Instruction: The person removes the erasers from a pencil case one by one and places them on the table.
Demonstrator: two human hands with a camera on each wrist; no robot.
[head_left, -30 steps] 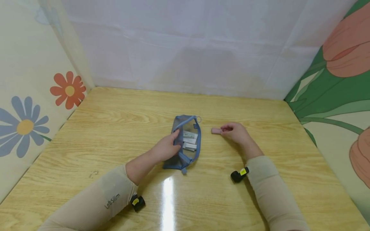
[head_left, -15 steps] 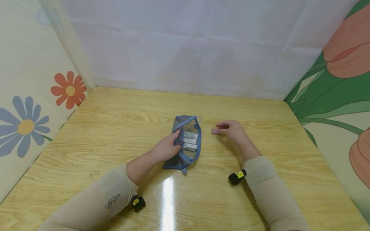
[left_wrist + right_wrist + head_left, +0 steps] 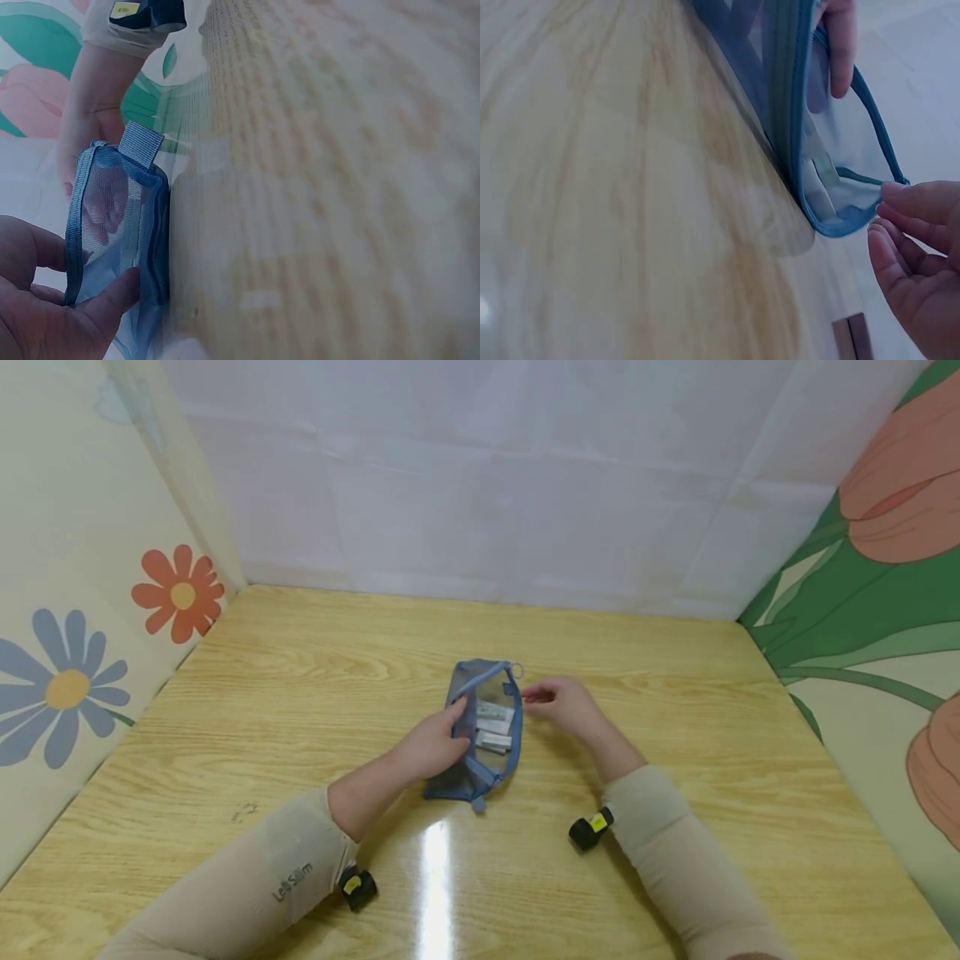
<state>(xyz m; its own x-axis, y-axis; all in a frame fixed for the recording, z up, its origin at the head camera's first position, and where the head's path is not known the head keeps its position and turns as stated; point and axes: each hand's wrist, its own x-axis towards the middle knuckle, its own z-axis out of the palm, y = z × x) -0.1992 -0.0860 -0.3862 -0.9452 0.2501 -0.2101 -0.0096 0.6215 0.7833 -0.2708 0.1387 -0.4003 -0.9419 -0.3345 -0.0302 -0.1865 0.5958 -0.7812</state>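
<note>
A blue mesh zipper pouch [image 3: 516,739] lies on the table with its mouth spread wide. Several small white and greenish slips [image 3: 492,724] show inside it; what they are is unclear. My left hand [image 3: 431,743] grips the pouch's left side, thumb and fingers on either face of the mesh, as the left wrist view confirms. At the opposite rim is my right hand [image 3: 566,706], its thumb and index fingertips [image 3: 894,192] pinching the blue edge. A small pinkish block [image 3: 853,337] rests on the table beneath the right hand, hidden in the head view.
The wood-grain table [image 3: 300,668] surrounds the pouch. A white sheet [image 3: 480,485] hangs behind the table, and flower-printed panels stand on the left and right. A metal ring [image 3: 517,670] sits at the pouch's far end, a fabric tab [image 3: 478,805] at its near end.
My right hand has let go of the pink block and moved left to the pouch's rim. The left hand and the pouch have stayed in place.
</note>
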